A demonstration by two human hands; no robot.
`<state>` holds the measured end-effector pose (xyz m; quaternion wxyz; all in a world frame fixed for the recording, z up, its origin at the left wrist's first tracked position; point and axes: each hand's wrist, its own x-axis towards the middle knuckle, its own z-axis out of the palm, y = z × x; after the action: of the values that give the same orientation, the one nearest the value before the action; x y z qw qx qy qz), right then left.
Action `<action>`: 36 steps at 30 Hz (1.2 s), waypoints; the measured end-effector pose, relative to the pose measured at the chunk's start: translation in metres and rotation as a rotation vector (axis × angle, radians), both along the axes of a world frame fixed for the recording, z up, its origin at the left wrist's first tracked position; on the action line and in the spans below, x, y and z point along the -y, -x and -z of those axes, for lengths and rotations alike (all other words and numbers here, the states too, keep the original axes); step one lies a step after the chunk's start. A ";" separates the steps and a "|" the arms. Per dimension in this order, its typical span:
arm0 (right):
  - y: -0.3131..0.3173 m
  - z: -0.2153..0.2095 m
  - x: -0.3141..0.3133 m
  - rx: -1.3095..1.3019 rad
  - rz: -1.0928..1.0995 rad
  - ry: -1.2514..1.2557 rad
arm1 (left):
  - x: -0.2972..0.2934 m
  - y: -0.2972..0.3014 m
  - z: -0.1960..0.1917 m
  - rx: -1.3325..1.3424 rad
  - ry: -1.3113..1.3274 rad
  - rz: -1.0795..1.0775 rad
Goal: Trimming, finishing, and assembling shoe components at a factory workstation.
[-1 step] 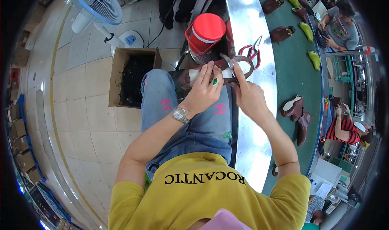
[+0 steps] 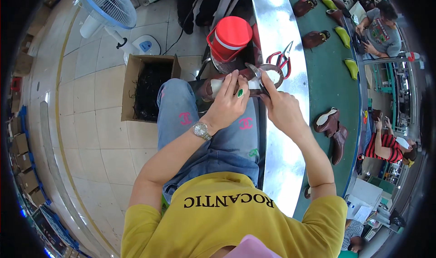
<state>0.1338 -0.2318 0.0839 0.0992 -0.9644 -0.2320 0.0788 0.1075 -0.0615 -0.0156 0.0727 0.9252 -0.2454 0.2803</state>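
An upside-down brown leather shoe (image 2: 205,90) with a white sole area lies across my knees, its far end over the edge of the metal ledge. My left hand (image 2: 230,96) is closed on its middle, fingers pressed together along the white area; a green-stoned ring and a wristwatch are on this hand and wrist. Close beside it, my right hand (image 2: 279,103) grips a curved metal tool (image 2: 253,69) at the shoe's right part. Fingers cover the tool's handle, so its exact kind is hidden.
Red-handled pliers (image 2: 283,61) lie on the shiny metal ledge (image 2: 285,167). Beyond it, a green belt (image 2: 329,87) carries brown shoes (image 2: 331,121). A red jug (image 2: 231,35), a cardboard box (image 2: 128,87) of black scraps and a fan (image 2: 111,5) stand ahead and left.
My right hand and the curved tool have shifted very slightly on the shoe. My left hand keeps its place.
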 end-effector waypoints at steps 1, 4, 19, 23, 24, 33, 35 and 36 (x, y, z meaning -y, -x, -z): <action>-0.003 -0.008 -0.001 -0.067 -0.039 0.091 | -0.001 0.000 0.002 -0.016 0.032 0.004; 0.005 -0.004 -0.015 0.100 0.027 -0.191 | 0.000 0.000 0.005 -0.035 0.091 0.016; 0.004 0.005 -0.032 -0.027 -0.042 -0.026 | -0.027 0.017 -0.038 -0.199 -0.076 -0.195; 0.014 0.013 -0.040 0.051 0.009 -0.252 | -0.030 0.017 -0.034 -0.279 0.234 -0.161; 0.017 0.019 -0.041 0.083 0.040 -0.317 | -0.033 0.015 -0.033 -0.323 0.358 -0.132; 0.014 0.018 -0.048 0.052 -0.032 -0.299 | -0.059 0.015 -0.032 -0.664 0.910 -0.109; 0.014 0.029 -0.042 -0.044 -0.027 -0.106 | -0.061 0.010 -0.033 -0.730 0.909 -0.057; 0.008 0.015 -0.039 -0.092 -0.086 -0.083 | -0.069 0.007 -0.033 -0.754 0.900 -0.027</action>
<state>0.1256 -0.1924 0.0686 0.1462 -0.9440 -0.2713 0.1176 0.1009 0.0073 0.0170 0.5372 0.8420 -0.0475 0.0092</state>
